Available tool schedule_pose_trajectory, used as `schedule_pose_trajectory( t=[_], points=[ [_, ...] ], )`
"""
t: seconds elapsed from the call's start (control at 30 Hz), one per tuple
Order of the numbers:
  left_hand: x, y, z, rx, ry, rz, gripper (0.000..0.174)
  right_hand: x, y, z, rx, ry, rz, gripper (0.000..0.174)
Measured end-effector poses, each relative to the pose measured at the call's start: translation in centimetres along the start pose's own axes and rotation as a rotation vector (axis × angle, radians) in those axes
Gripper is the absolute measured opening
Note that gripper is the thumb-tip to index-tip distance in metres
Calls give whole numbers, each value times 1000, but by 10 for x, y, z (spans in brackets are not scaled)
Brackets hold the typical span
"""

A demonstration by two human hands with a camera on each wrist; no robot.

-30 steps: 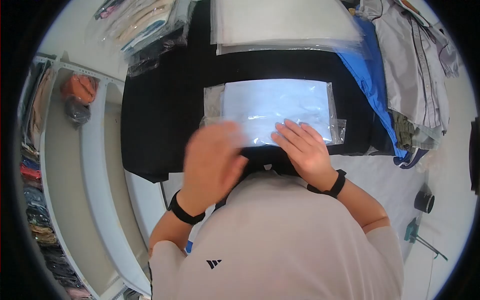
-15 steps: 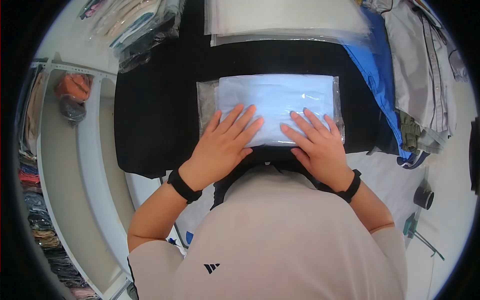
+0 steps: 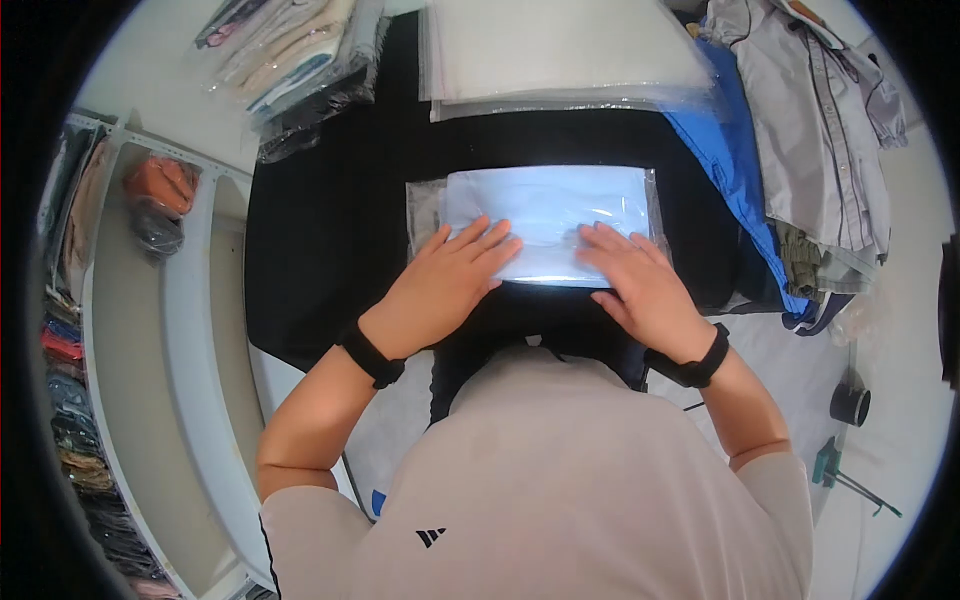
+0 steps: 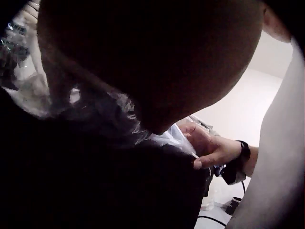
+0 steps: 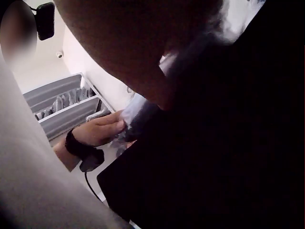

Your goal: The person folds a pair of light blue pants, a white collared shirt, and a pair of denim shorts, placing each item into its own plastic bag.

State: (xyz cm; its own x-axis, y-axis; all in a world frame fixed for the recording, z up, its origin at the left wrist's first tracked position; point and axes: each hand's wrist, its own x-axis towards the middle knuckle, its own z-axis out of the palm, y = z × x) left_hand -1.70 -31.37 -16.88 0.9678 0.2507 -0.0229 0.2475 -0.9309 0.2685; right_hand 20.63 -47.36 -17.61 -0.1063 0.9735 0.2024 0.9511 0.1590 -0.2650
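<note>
A folded light blue garment in a clear plastic bag (image 3: 550,205) lies near the front edge of the black table (image 3: 320,220). The left hand (image 3: 440,285) rests on its left part with fingers spread. On its right part lies the right hand (image 3: 645,285), fingers extended and slightly blurred. In the left wrist view the right hand (image 4: 214,148) is at the edge of the pale package (image 4: 174,140). The right wrist view shows the left hand (image 5: 100,131) beside the package (image 5: 136,107). Both wrist views are dark.
Clear flat bags (image 3: 570,50) are stacked at the table's back. Bagged clothes (image 3: 300,60) lie at the back left. Blue fabric (image 3: 725,150) and grey shirts (image 3: 820,140) hang over the right side. Shelving (image 3: 190,330) with packed clothes stands at the left.
The left hand, raised and blurred a second ago, came down onto the package's left part. The right hand shifted slightly right. Since half a second ago both hands have stayed on the package while the view shifted.
</note>
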Motion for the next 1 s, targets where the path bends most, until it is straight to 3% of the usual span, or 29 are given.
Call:
schedule_pose_trajectory(
  t=[0.07,0.2,0.23,0.33,0.37,0.4,0.43,0.53,0.6,0.7,0.83,0.9,0.93,1.0],
  points=[
    [1,-4,-8,-80,-25,-27,44,-6,13,-6,293,28,48,58],
    [0,-15,-27,-400,-131,-66,37,-14,26,-20,136,114,-40,46],
    [0,-16,-32,-397,-128,-63,37,-14,29,-16,250,232,-4,39],
    [-4,-18,-50,-622,-148,-91,40,-13,31,-17,430,258,148,35],
    [-10,-17,-56,-430,-32,-48,46,-11,31,-18,428,266,143,35],
    [-15,-18,-61,-237,80,-4,52,-9,31,-20,606,258,256,32],
    [-21,-23,-64,-228,82,-1,52,-7,31,-22,785,248,369,30],
    [-34,-39,-67,-214,152,-35,61,-2,37,-24,788,306,401,26],
    [-39,-48,-57,-672,263,-221,58,1,42,-19,869,333,408,25],
    [-30,-67,-39,-910,363,-156,46,8,48,-16,919,306,453,24],
    [-15,-69,-45,-840,408,-148,30,16,51,-25,990,402,448,24],
    [-9,-56,-66,-884,554,-211,18,23,49,-46,932,447,450,22],
    [-11,-59,-67,-1032,594,-263,20,27,50,-55,934,455,411,21],
    [-11,-56,-79,-1045,574,-339,20,39,49,-69,981,445,435,22]
  ],
)
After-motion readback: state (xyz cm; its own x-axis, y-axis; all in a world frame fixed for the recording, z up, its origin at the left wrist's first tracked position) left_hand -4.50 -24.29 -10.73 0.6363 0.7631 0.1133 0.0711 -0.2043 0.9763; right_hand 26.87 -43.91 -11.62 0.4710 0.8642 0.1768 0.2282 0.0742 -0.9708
